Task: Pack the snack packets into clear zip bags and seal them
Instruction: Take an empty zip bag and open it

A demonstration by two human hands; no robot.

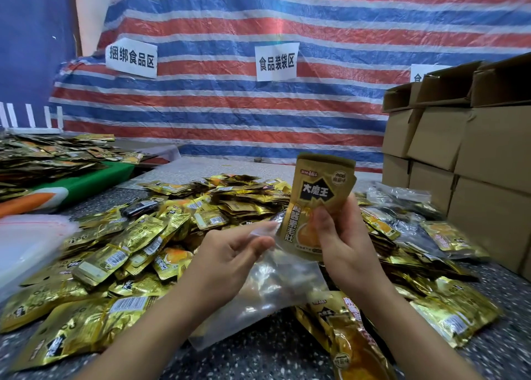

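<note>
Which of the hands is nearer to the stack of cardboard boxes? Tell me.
Right. The right hand grips an upright gold snack packet on the side toward the cardboard boxes. The left hand holds the clear zip bag mouth farther left, across the packet from them.

a food-packing workshop — paper zone signs [276,61] on a striped tarp [258,115], stacked cartons [459,138], snack packets [138,247] heaped on the worktop [287,351].

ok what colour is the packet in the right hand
Gold, with a black logo panel and an orange food picture: the snack packet held upright in the right hand. Head view.
</note>
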